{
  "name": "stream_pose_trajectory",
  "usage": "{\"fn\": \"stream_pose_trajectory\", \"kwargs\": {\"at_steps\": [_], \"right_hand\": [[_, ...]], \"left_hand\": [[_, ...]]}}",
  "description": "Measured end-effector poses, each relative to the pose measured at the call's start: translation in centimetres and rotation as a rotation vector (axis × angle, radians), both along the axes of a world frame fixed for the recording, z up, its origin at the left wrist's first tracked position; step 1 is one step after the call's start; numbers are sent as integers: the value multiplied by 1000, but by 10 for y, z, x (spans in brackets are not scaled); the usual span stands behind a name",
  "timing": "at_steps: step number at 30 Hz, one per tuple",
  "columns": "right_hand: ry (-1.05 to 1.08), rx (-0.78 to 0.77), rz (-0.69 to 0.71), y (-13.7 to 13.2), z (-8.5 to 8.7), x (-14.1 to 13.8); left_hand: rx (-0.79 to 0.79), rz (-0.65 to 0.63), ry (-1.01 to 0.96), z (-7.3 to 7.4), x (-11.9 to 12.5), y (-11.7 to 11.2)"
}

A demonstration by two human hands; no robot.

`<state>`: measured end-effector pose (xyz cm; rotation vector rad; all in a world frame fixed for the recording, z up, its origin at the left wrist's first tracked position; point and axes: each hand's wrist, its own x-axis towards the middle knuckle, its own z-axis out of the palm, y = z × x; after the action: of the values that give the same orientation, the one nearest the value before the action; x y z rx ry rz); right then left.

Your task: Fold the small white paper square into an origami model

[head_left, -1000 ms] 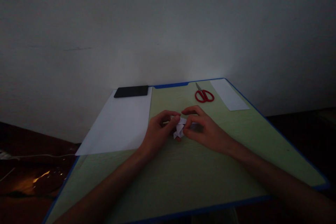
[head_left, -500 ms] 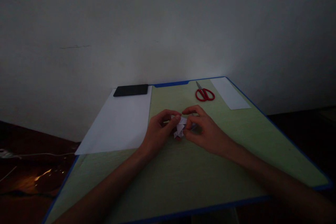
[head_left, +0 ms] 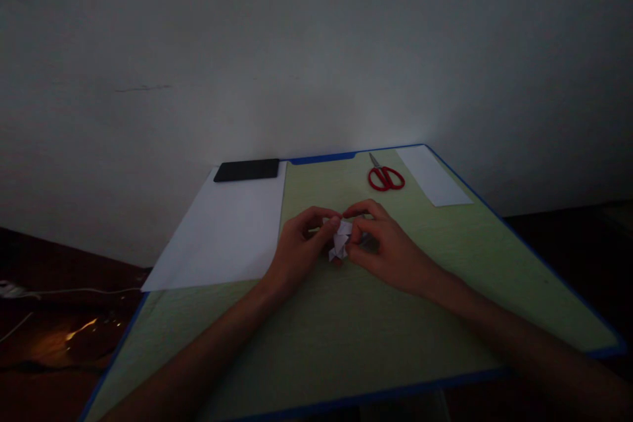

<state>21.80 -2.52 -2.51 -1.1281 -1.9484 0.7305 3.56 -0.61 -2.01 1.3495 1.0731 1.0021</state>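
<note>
A small folded white paper piece [head_left: 340, 243] with pointed corners is held between both hands above the middle of the table. My left hand [head_left: 305, 242] pinches its upper left part, thumb on top. From the other side, my right hand [head_left: 383, 242] grips its right part between bent fingers and thumb. The tips of both index fingers nearly meet at the paper's far edge. Fingers cover much of the paper, so its full shape is hidden.
Red-handled scissors [head_left: 386, 178] lie beyond my right hand. A narrow white paper strip [head_left: 435, 176] is at the far right. On the left, a large white sheet [head_left: 225, 231] carries a dark flat phone-like object [head_left: 247, 170]. The green table [head_left: 316, 356] has a blue rim and stands against a wall.
Both hands stay in nearly the same place with the folded paper. Only a very slight shift of the fingers and paper shows.
</note>
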Motion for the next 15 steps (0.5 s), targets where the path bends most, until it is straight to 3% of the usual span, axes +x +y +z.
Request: {"fn": "stream_pose_trajectory", "kwargs": {"at_steps": [15], "right_hand": [[-28, 7, -21, -1, 0, -1]], "left_hand": [[-22, -5, 13, 0, -1, 1]]}}
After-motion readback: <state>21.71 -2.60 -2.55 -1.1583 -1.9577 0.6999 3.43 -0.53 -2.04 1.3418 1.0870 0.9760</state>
